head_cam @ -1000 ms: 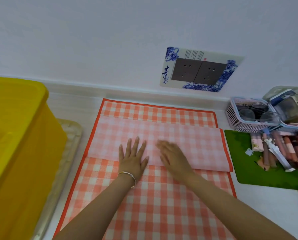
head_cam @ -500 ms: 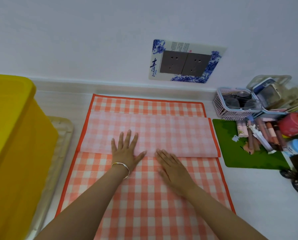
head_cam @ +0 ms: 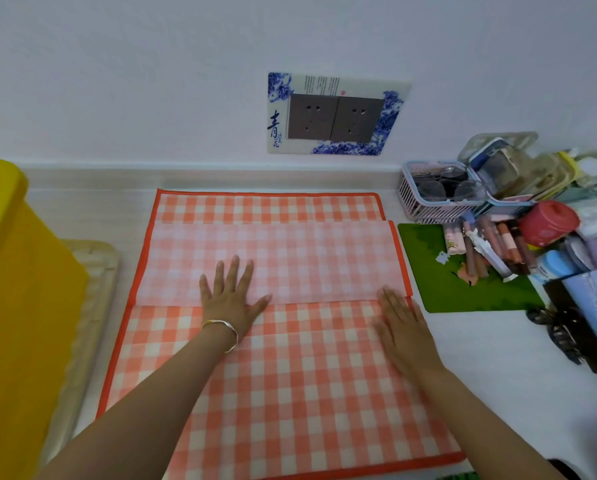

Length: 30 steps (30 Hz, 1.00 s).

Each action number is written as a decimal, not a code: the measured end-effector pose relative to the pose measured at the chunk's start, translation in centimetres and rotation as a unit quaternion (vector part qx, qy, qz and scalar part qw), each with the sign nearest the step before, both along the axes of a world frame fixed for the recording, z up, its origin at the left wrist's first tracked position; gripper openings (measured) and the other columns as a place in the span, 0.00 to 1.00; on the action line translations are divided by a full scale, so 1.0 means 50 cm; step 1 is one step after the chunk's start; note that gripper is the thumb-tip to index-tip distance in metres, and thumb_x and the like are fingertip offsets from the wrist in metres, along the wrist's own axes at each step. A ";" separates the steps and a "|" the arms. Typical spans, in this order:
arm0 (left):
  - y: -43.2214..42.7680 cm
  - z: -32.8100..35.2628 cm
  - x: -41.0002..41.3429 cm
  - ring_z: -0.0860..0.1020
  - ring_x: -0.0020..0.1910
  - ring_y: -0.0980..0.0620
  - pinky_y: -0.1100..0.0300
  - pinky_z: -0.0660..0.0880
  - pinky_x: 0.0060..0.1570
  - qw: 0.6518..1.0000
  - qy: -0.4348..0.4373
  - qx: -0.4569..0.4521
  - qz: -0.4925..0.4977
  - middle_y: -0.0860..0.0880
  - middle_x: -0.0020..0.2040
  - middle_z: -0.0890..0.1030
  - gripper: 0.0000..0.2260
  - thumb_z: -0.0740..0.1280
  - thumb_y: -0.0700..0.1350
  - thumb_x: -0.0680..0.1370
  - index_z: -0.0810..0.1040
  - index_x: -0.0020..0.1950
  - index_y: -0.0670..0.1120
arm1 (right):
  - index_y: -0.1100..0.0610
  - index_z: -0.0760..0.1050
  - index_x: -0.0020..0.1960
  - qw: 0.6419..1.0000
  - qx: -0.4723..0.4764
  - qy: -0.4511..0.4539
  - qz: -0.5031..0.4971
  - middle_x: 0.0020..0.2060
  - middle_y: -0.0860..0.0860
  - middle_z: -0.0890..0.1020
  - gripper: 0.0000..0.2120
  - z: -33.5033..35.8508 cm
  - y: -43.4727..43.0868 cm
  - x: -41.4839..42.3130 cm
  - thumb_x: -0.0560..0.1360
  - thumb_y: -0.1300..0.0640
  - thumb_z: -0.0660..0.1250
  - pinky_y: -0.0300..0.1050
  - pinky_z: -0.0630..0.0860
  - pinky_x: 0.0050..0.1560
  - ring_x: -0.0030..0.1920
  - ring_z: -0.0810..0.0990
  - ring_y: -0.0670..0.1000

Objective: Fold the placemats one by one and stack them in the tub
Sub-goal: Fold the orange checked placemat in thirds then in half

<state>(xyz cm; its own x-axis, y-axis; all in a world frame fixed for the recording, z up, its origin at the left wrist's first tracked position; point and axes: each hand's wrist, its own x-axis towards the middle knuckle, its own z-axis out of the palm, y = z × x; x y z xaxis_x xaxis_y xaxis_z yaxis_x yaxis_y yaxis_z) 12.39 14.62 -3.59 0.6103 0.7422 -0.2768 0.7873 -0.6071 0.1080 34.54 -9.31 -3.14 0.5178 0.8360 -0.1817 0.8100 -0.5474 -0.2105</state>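
Pressing flat on the counter, both hands hold nothing in a grip.

Item 1: orange-and-white checked fabric placemat with an orange bound border [head_cam: 283, 382], lying square on the white countertop [head_cam: 497, 362]. A paler band showing its reverse side [head_cam: 307, 258] lies across the mat's far half. A narrow strip of bright check shows beyond the band at twelve o'clock.

Item 2: left hand [head_cam: 233, 299], fingers straight and spread, palm over the band's near edge and fingertips on the pale face. A silver bangle [head_cam: 220, 329] sits on the wrist.

Item 3: right hand [head_cam: 402, 327], fingers straight and together, at three o'clock of the left hand. Its fingertips meet the band's near right corner, just inside the orange border.

Item 4: yellow plastic tub [head_cam: 16, 306], at nine o'clock of the mat and apart from it, standing on a pale beige tray [head_cam: 97, 299].

Edges: the mat's far edge runs close to the wall ledge. Its left edge is parted from the tray by a slim strip of bare counter. At two o'clock a green rectangular mat [head_cam: 463, 289] lies just beside the right border, with a pink slatted basket [head_cam: 435, 202] and a heap of small tubes and jars beyond. Bare counter lies open at four o'clock.
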 end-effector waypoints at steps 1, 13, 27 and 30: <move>0.000 0.000 0.000 0.32 0.73 0.45 0.41 0.35 0.71 1.000 0.001 0.000 0.000 0.51 0.73 0.29 0.34 0.40 0.69 0.74 0.29 0.72 0.56 | 0.49 0.42 0.76 1.000 -0.003 -0.007 -0.007 0.75 0.43 0.44 0.38 0.001 -0.005 0.005 0.71 0.32 0.26 0.39 0.30 0.71 0.74 0.38 0.40; 0.001 -0.003 -0.004 0.30 0.72 0.47 0.42 0.33 0.69 1.000 -0.015 -0.002 0.004 0.52 0.73 0.29 0.33 0.31 0.69 0.71 0.29 0.72 0.57 | 0.47 0.42 0.77 0.993 0.076 0.064 0.067 0.75 0.44 0.39 0.24 0.032 0.241 -0.157 0.82 0.47 0.41 0.46 0.33 0.73 0.74 0.34 0.45; 0.038 -0.011 -0.090 0.29 0.70 0.50 0.43 0.31 0.68 1.000 -0.011 0.015 0.025 0.54 0.70 0.26 0.39 0.11 0.64 0.57 0.26 0.69 0.60 | 0.46 0.33 0.75 0.996 0.006 0.009 0.084 0.74 0.46 0.33 0.26 -0.022 0.300 -0.193 0.79 0.44 0.33 0.49 0.32 0.73 0.73 0.30 0.48; 0.059 -0.011 -0.137 0.30 0.71 0.51 0.43 0.31 0.68 0.998 -0.015 0.027 0.047 0.55 0.71 0.28 0.40 0.11 0.64 0.58 0.28 0.70 0.61 | 0.46 0.33 0.75 0.996 0.004 0.009 0.086 0.74 0.46 0.33 0.26 -0.019 0.299 -0.191 0.79 0.44 0.34 0.49 0.33 0.73 0.73 0.30 0.48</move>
<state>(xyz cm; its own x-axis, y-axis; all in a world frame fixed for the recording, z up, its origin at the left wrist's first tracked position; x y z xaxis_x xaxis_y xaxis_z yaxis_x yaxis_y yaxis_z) 5.55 17.55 -4.16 0.5452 0.8095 -0.2178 0.8376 -0.5369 0.1009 25.00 5.62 -4.08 0.3628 0.9139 -0.1821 0.8881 -0.3983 -0.2294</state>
